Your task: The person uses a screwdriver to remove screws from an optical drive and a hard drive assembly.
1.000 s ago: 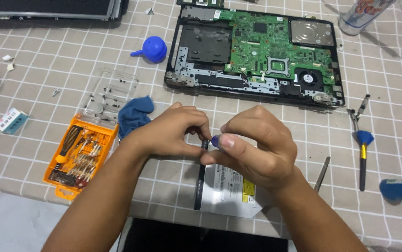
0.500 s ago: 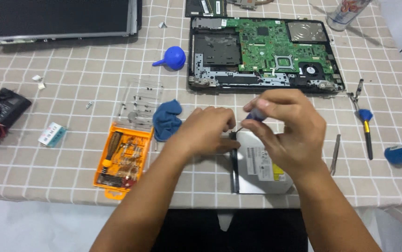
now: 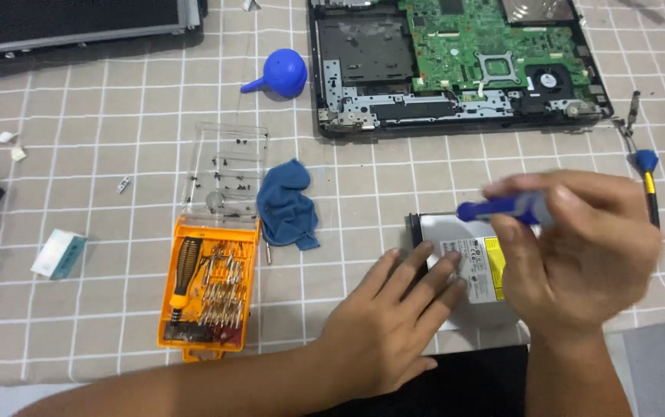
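While both hands work at the near edge of the checked tablecloth (image 3: 77, 147), the scene from largest thing to smallest reads:

Opened laptop base (image 3: 463, 66): lies at the far side, its green circuit board and a small fan bared inside the dark shell.
Screen panel (image 3: 70, 27): dark, flat, at the far left corner.
Optical drive (image 3: 463, 255): silver, flat on the cloth just in front of the person, with a white and yellow label on top.
Left hand (image 3: 394, 324): palm down, fingers spread and pressing on the drive's near left part; it grasps nothing.
Right hand (image 3: 579, 255): blurred, fingers closed around a blue-handled screwdriver (image 3: 502, 208), whose tip points left above the drive's far edge.
Orange bit case (image 3: 209, 293): open, holding a black-handled driver and rows of metal bits.
Clear lid (image 3: 224, 174): laid just beyond the case, with small dark screws and a coin cell scattered in it.
Blue cloth (image 3: 290, 205): crumpled, just right of the lid.
Blue air blower (image 3: 278, 73): near the laptop's left edge.
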